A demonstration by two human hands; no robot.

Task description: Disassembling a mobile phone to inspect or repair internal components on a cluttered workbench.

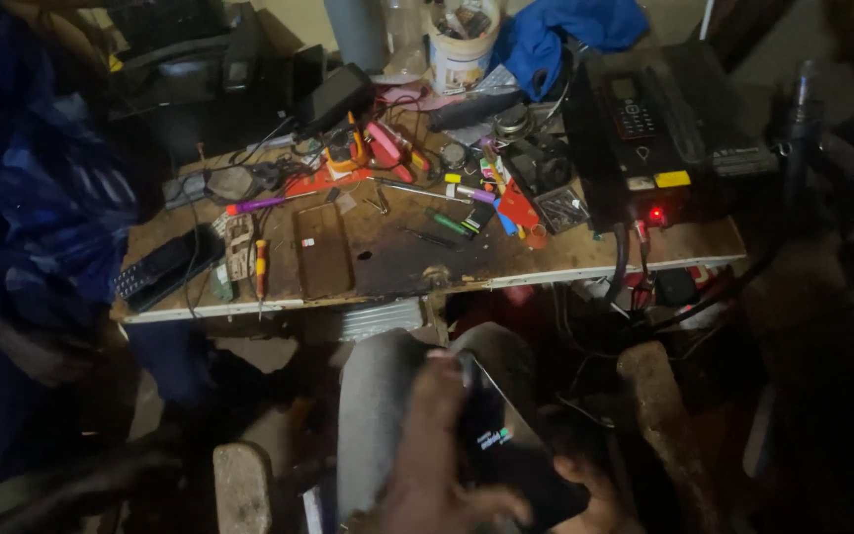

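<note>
At the bottom centre I hold a dark smartphone [506, 450] with its screen lit, low over my lap. My left hand [437, 445] wraps its left edge, thumb across the lower glass. My right hand [590, 485] supports it from underneath at the right, mostly hidden by the phone. Above them stands a worn wooden workbench [387, 252] with a brown phone-shaped panel [323, 249] lying flat and a red-handled screwdriver [261, 269] beside it.
The bench carries scattered tools, a black keypad phone [165, 265] at the left, a black box with a red light [656, 213] at the right, a white tub [462, 49] and blue cloth [555, 30] behind. Another person in a blue shirt [22, 198] stands at left.
</note>
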